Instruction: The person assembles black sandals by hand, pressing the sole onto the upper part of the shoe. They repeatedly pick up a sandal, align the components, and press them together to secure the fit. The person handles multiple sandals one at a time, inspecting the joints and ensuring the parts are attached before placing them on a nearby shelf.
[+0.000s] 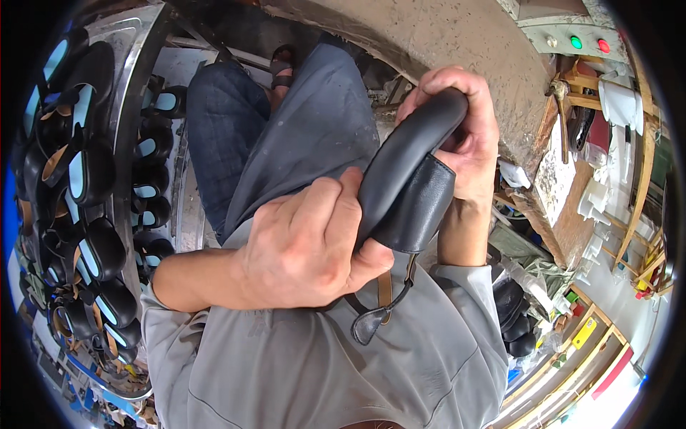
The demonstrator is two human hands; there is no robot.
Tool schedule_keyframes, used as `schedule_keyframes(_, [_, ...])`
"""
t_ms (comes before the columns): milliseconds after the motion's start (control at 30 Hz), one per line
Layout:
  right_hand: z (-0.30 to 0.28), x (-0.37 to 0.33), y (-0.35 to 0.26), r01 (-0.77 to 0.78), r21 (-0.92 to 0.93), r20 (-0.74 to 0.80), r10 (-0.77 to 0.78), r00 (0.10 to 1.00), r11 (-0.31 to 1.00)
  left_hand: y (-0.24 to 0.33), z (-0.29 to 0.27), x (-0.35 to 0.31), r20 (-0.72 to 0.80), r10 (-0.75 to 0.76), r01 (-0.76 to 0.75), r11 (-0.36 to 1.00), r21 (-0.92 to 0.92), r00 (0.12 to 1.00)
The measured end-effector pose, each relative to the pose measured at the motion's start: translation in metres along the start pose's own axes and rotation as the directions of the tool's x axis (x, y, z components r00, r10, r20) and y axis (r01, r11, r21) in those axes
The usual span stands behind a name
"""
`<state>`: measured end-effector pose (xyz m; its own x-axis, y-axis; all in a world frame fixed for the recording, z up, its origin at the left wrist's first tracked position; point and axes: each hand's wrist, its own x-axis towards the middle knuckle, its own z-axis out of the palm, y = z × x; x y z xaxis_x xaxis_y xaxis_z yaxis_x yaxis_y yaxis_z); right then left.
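Note:
A black sandal [407,161] is held tilted on its side in front of my chest, its smooth thick sole edge facing up. Its wide black leather band [421,207] bulges toward the right, and a thin strap [368,325] with a rounded tab dangles below. My left hand [300,239] grips the lower end, thumb by the band and fingers curled over the sole. Around the upper end wraps my right hand [464,129], its thumb pressing in near the band. Most of the sandal's underside is hidden from this view.
On the left, a metal-edged rack [132,107] carries several black sandals with light-blue patches [93,250]. A dusty brown bench [457,43] stands ahead, below a panel with green and red buttons [589,44]. A hammer-like tool [562,118] and wooden shelving [586,336] are at right.

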<state>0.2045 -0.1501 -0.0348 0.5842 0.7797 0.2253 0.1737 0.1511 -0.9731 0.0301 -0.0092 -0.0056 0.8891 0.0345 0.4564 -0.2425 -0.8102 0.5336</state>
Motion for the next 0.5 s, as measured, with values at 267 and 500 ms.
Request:
schedule_keyframes(267, [-0.002,0.011,-0.025,0.164,-0.031,0.006,-0.164,0.986,0.986,0.002,-0.010,0.016,-0.032,-0.114,0.102,0.960,-0.260,0.993])
schedule_keyframes(500, [0.000,0.011,-0.040,0.191,-0.103,-0.020,-0.194,0.981,0.976,-0.011,-0.003,0.009,-0.086,-0.102,0.065,0.932,-0.357,0.991])
